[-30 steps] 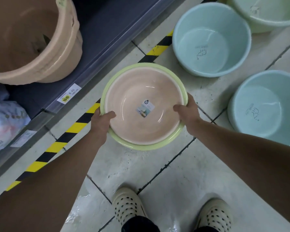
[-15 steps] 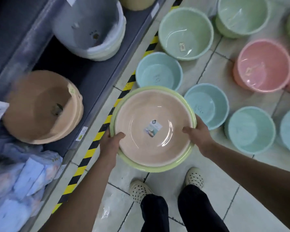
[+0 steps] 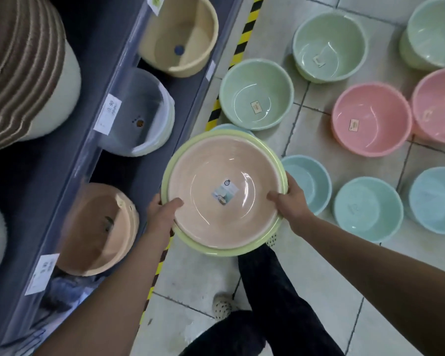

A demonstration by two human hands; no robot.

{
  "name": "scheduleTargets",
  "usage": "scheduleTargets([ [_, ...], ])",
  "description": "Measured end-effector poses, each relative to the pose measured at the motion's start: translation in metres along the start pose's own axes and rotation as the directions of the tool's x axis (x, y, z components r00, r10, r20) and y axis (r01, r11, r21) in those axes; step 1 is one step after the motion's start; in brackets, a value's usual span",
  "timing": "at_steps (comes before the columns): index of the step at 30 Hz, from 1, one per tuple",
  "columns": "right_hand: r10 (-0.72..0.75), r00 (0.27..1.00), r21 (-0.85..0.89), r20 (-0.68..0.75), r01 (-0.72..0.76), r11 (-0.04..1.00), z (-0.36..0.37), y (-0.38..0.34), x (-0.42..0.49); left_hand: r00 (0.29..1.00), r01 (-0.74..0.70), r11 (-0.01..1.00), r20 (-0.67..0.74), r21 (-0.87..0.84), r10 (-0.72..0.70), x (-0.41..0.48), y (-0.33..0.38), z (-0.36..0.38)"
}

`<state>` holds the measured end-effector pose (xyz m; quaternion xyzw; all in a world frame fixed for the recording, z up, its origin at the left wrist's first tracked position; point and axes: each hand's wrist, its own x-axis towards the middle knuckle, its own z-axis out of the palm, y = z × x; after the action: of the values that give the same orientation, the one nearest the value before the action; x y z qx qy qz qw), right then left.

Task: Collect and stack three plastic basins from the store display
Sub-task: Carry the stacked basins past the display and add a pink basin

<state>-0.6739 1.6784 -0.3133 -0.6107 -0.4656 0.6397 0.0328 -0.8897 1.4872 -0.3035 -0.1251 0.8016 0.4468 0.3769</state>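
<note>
I take the held peach basin as my landmark; it sits inside a yellow-green basin, whose rim shows all around it, and both are held in the air above the floor. I cannot tell if a third basin is nested under them.

Far to the left of it stands a dark blue shelf with white price labels on its front edge; the print is too blurred to read. On the shelf I see a tan basin left of the stack, a clear grey one up-left, and a cream one further up. A ribbed brown pile at the top left is cut off by the edge.

My left hand clasps the stack's left rim, thumb inside the peach basin. Between shelf and floor runs yellow-black tape, partly covered by the stack.

My right hand clasps the right rim the same way, thumb inside.

To the right the floor is pale tiles with dark joints. On it, up-right of the stack, stand green basins; further right are pink basins; directly right are blue basins, the nearest partly hidden behind my right hand. One more blue rim peeks out just above the stack. Below the stack dark trousers and a light dotted shoe show.
</note>
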Motion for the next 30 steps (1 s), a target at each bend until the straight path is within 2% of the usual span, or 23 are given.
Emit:
scheduleTargets([
  [7,0.104,0.994,0.066,-0.046,-0.100,0.993,-0.004,-0.001,0.070,0.999,0.047,0.993,0.017,0.110,-0.049,0.062,0.026,0.049],
  [15,0.107,0.989,0.062,-0.099,-0.101,0.993,-0.005,0.002,0.125,0.994,0.054,0.988,0.083,0.146,-0.067,0.125,0.056,0.100],
  [22,0.124,0.975,0.111,-0.184,-0.104,0.988,0.005,0.018,0.180,0.982,0.072,0.983,0.161,0.172,-0.100,0.192,0.053,0.142],
  [30,0.161,0.959,0.120,-0.233,-0.135,0.983,0.040,0.054,0.246,0.964,0.070,0.951,0.224,0.301,-0.142,0.272,0.042,0.168],
])
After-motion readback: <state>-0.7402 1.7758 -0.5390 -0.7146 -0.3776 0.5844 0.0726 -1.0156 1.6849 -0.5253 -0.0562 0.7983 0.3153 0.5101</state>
